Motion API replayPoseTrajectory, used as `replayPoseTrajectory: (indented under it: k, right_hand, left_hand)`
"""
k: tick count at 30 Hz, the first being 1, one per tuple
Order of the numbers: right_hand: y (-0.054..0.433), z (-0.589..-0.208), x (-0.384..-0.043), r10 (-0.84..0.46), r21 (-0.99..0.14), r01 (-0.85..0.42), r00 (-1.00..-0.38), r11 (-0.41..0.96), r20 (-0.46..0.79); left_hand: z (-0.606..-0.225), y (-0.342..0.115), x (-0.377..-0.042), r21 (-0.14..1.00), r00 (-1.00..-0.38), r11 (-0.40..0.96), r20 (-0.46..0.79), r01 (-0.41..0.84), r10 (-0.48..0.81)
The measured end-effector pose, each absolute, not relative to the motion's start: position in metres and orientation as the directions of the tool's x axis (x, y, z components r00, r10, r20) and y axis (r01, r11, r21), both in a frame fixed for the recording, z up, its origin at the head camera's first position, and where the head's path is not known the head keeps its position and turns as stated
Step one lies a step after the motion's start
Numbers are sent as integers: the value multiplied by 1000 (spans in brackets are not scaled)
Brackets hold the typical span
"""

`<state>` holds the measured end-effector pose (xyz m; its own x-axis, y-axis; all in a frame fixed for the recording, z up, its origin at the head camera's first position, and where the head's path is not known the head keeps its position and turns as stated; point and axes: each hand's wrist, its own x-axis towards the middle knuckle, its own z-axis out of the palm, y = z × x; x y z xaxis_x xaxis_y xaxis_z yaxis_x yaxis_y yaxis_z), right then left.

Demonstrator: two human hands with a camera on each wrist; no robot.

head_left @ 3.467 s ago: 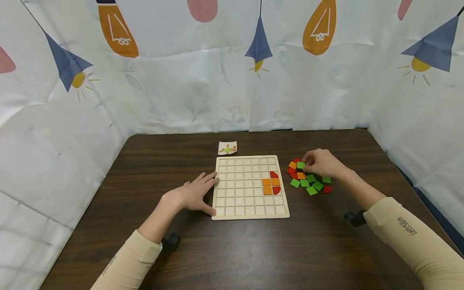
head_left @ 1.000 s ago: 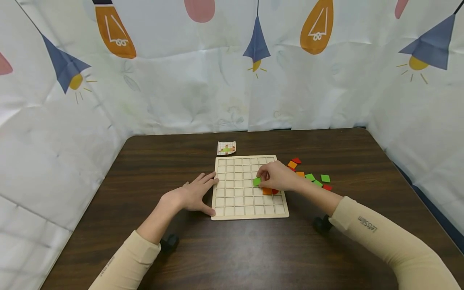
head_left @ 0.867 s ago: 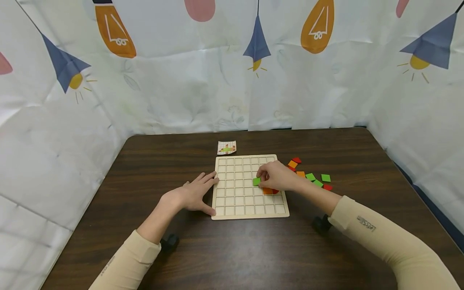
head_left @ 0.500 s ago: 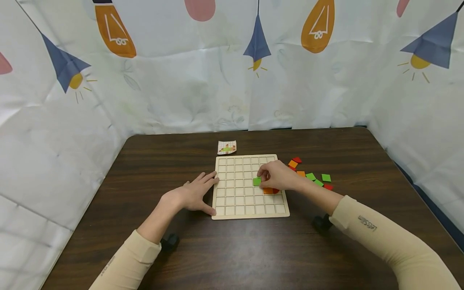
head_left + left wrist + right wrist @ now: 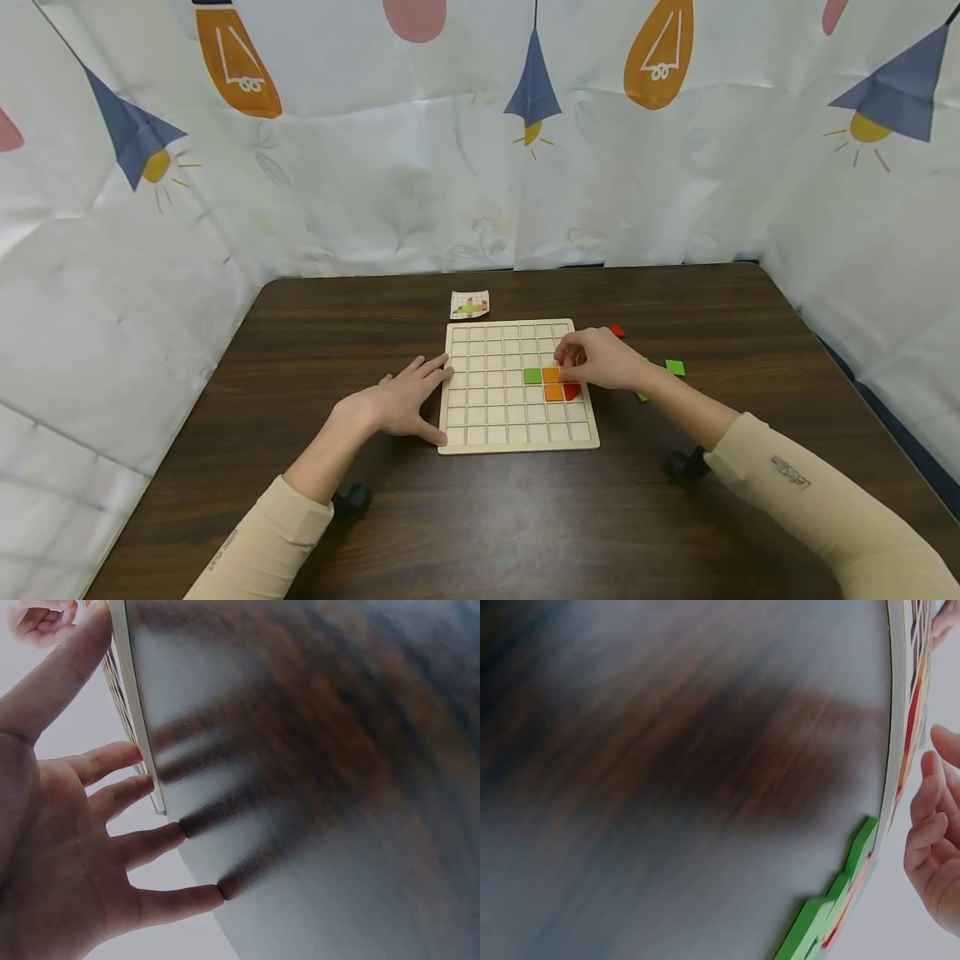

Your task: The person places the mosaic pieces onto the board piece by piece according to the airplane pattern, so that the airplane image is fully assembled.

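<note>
A pale wooden grid board [image 5: 487, 417] lies on the dark table. On it sit a green square tile [image 5: 532, 376], orange square tiles [image 5: 553, 392] and a red rounded tile [image 5: 572, 391]. My left hand [image 5: 408, 400] spreads along the board's left edge, thumb and some fingertips touching it; the left wrist view shows straight fingers [image 5: 150, 844]. Above the board's right side hovers my right hand [image 5: 600, 358], covering part of the pattern. Its fingers are loosely bent, and no tile shows in them in the right wrist view.
Right of the board lie loose tiles, mostly behind the right hand and forearm; a green tile [image 5: 675, 367] and a red tile [image 5: 617, 331] show. A small pattern card [image 5: 470, 305] lies behind the board. Fabric with printed lamps [image 5: 390, 192] hangs around the table.
My right hand picked up a green tile from the pile, set it left of the upper orange tiles, let go and moved off to the right. My left hand has stayed put.
</note>
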<state>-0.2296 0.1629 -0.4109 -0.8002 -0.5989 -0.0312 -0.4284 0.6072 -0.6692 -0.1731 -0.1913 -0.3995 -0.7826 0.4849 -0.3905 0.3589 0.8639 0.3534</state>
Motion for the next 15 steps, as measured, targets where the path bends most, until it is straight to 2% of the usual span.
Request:
replayPoseTrajectory:
  k: [15]
  right_hand:
    - [198, -410, -230, -538, -664, -367, -841, 651, -62]
  left_hand:
    - [-399, -192, -173, 350, -783, 864, -390, 361, 485]
